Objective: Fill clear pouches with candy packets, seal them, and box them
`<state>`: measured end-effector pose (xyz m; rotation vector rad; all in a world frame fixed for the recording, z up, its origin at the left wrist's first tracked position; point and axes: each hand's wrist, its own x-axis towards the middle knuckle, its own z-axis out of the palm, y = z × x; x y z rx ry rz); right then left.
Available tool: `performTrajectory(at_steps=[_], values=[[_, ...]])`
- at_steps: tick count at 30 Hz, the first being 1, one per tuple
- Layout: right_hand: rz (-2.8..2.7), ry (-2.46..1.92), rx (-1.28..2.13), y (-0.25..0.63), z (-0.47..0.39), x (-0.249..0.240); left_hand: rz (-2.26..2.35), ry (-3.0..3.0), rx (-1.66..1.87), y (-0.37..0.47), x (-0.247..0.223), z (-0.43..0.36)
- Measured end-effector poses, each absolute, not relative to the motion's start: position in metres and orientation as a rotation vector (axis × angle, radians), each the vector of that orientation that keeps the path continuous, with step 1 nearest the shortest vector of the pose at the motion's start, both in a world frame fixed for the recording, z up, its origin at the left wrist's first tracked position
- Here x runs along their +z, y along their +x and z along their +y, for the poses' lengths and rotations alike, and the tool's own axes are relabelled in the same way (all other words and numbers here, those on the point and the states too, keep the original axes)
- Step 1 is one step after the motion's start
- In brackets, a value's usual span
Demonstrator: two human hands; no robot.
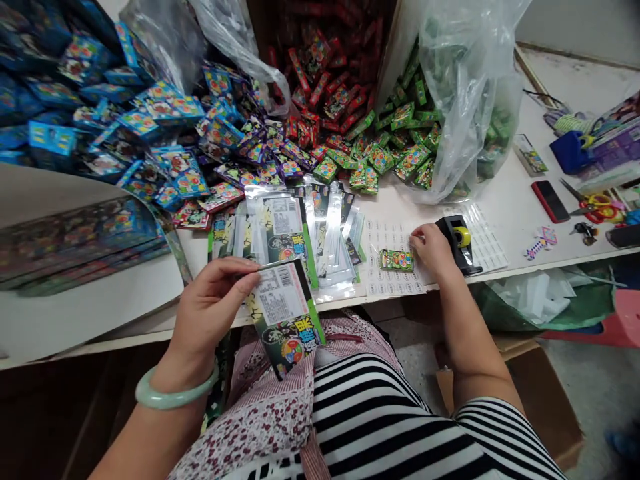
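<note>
The left hand (207, 303) has its grip clamped on a pouch (283, 317), at seven o'clock. At three o'clock, the right hand (433, 250) is between a green box (397, 261) and a dispenser (461, 248); its grip, I cannot tell.

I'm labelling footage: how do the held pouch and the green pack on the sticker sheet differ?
The pouch is bigger than the green pack. The pouch is held tilted in the left hand; the green pack lies on the sticker sheet. The pouch shows a barcode label; the green pack shows none. Both have colourful print.
</note>
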<state>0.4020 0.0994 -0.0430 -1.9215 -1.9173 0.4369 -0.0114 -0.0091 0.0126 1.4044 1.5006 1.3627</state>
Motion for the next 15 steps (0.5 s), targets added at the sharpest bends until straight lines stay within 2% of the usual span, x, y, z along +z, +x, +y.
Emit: performTrajectory(at_steps=[4, 7, 11, 15], values=[[-1.744, -1.789, 0.419, 0.402, 0.078, -0.017, 1.419, 1.422, 1.365, -0.010, 0.012, -0.008], [-1.683, -1.499, 0.749, 0.368, 0.068, 0.019, 1.373, 1.448, 1.377, -0.002, 0.015, -0.007], [-1.911, -0.974, 1.266, 0.287, 0.066, 0.073, 1.353, 1.542, 1.338, 0.009, 0.023, -0.008], [-2.165, -0.724, 1.472, 0.217, 0.073, 0.096, 1.342, 1.583, 1.322, 0.007, 0.030, -0.013]])
